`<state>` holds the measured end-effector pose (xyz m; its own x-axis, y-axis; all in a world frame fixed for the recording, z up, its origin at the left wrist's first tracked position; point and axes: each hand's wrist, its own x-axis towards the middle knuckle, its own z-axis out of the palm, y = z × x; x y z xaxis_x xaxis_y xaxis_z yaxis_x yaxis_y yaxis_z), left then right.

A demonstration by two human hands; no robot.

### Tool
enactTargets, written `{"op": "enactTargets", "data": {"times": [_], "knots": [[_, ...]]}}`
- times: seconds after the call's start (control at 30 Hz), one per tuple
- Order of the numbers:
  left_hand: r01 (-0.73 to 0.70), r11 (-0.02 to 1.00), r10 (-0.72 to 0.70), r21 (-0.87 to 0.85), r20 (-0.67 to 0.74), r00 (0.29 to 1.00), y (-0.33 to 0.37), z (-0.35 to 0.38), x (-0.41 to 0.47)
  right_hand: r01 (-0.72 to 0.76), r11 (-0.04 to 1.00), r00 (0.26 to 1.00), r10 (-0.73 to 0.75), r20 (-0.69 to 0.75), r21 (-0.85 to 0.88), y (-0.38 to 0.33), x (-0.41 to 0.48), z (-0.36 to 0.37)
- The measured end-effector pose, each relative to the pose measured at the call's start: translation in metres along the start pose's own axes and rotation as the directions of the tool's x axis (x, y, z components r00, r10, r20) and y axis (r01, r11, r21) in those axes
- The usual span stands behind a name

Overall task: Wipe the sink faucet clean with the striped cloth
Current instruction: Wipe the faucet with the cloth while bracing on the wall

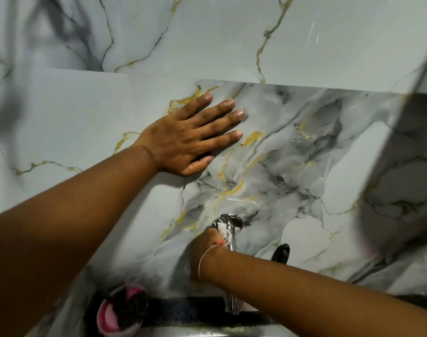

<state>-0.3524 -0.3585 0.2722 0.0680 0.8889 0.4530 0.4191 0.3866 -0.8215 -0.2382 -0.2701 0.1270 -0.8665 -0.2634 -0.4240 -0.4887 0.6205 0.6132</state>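
Left hand (183, 139) fingers (222, 120) spread flat, pressed on the marble wall (304, 154), holding nothing. Right hand (208, 251) against the faucet (230, 227) near its wall end with the cloth (223, 229) bunched between; grip hidden, can't tell.

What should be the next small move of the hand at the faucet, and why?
Probably slide the striped cloth down the faucet toward the spout. The right hand presses it near the wall base only, while the left hand lies flat on the marble wall; the lower pipe shows bare.
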Motion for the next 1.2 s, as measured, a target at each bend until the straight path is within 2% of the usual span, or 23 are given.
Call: {"op": "enactTargets", "data": {"times": [0.1, 0.17, 0.2, 0.3, 0.33, 0.37, 0.43, 0.5, 0.6, 0.63, 0.77, 0.9, 1.0, 1.1, 1.17, 1.2], "knots": [[-0.004, 1.0, 0.004, 0.01, -0.005, 1.0, 0.001, 0.001, 0.003, -0.026, 0.947, 0.967, 0.105, -0.233, 0.32, 0.016, -0.023, 0.012], [-0.006, 1.0, 0.006, 0.005, 0.0, 1.0, 0.001, 0.0, 0.004, 0.033, 0.793, 0.863, 0.285, -0.418, 0.608, 0.017, -0.044, 0.037], [-0.004, 1.0, 0.004, 0.003, 0.003, 1.0, 0.0, -0.001, 0.003, 0.068, 0.69, 0.821, 0.372, -0.434, 0.72, 0.014, -0.052, 0.047], [-0.006, 1.0, 0.005, 0.002, 0.002, 1.0, -0.001, 0.0, 0.001, 0.037, 0.317, 0.759, 0.608, -0.233, 0.948, -0.004, -0.061, 0.055], [-0.004, 1.0, 0.004, 0.002, 0.006, 1.0, -0.001, 0.0, 0.001, 0.028, 0.237, 0.715, 0.674, -0.185, 0.971, -0.008, -0.058, 0.053], [-0.002, 1.0, 0.002, 0.006, 0.011, 1.0, -0.001, -0.001, 0.001, 0.015, 0.215, 0.68, 0.713, -0.167, 0.977, -0.01, -0.054, 0.049], [-0.005, 1.0, 0.005, 0.016, 0.016, 1.0, 0.0, -0.002, 0.003, -0.057, 0.304, 0.653, 0.732, -0.195, 0.951, -0.012, -0.052, 0.046], [0.002, 1.0, -0.002, 0.017, 0.013, 1.0, 0.0, -0.002, 0.001, -0.096, 0.408, 0.667, 0.704, -0.245, 0.908, -0.021, -0.056, 0.05], [0.001, 1.0, -0.002, 0.022, 0.012, 1.0, 0.001, -0.001, 0.002, -0.068, 0.516, 0.709, 0.627, -0.322, 0.854, -0.041, -0.076, 0.064], [-0.001, 1.0, 0.001, 0.03, 0.013, 1.0, 0.001, -0.001, 0.002, -0.061, 0.541, 0.693, 0.628, -0.354, 0.839, -0.042, -0.077, 0.068], [0.0, 0.999, 0.0, 0.046, 0.006, 1.0, 0.001, -0.002, 0.004, -0.003, 0.432, 0.662, 0.677, -0.322, 0.902, -0.008, -0.057, 0.054], [-0.004, 0.998, 0.004, 0.063, -0.007, 1.0, 0.001, -0.001, 0.002, 0.073, 0.485, 0.611, 0.669, -0.424, 0.871, -0.035, -0.071, 0.077], [0.001, 0.998, 0.0, 0.07, -0.01, 1.0, 0.001, -0.002, 0.004, 0.056, 0.513, 0.656, 0.628, -0.419, 0.857, -0.041, -0.077, 0.079], [-0.013, 0.996, 0.013, 0.084, -0.002, 1.0, 0.0, -0.003, 0.005, 0.011, 0.43, 0.657, 0.678, -0.331, 0.903, -0.008, -0.049, 0.055], [-0.007, 0.995, 0.006, 0.098, 0.006, 1.0, 0.001, -0.003, 0.004, -0.01, 0.431, 0.665, 0.677, -0.316, 0.902, -0.013, -0.049, 0.055], [-0.003, 0.995, 0.002, 0.102, 0.01, 1.0, 0.002, -0.002, 0.003, 0.028, 0.414, 0.664, 0.672, -0.327, 0.91, -0.025, -0.056, 0.061]]}}
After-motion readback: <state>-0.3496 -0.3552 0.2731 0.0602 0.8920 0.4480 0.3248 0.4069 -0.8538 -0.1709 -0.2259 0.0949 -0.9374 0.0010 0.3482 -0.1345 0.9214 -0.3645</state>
